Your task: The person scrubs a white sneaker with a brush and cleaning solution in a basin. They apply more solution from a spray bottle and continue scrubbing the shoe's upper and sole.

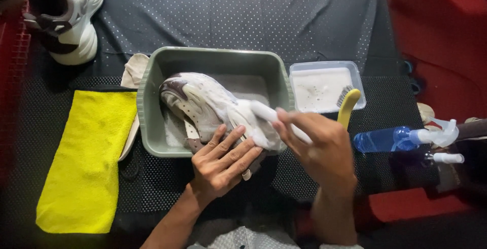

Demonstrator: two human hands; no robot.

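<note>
Head view. I look straight down on a table (304,21) covered by a dark dotted mat. At centre stands a grey-green basin (152,71), and in it lies a soapy sneaker (203,102), toe toward the upper left, heel toward the lower right, so that its long axis runs diagonally across the basin and the heel end overhangs the near rim toward me.

My left hand (220,165) rests on the sneaker's near side at the heel end, fingers spread flat and pressing down; this grip is loose rather than clenched, a steadying palm rather than a clasp. My right hand (324,147) lies just right of the heel, its grip curled shut around a white brush (264,112) whose foamy head touches the lathered heel. Both hands are at the heel; the toe lies away from them, up and to the left.

Just right of the basin sits a clear tub (355,74) of soapy water with a yellow-handled brush (348,104) leaning on its near edge. Farther right lies a blue spray bottle (390,138) on its side. Left of the basin lies a yellow towel (86,157), with a pale insole (134,71) between them. A second sneaker (66,15) stands at the far left corner, well apart from the basin.
</note>
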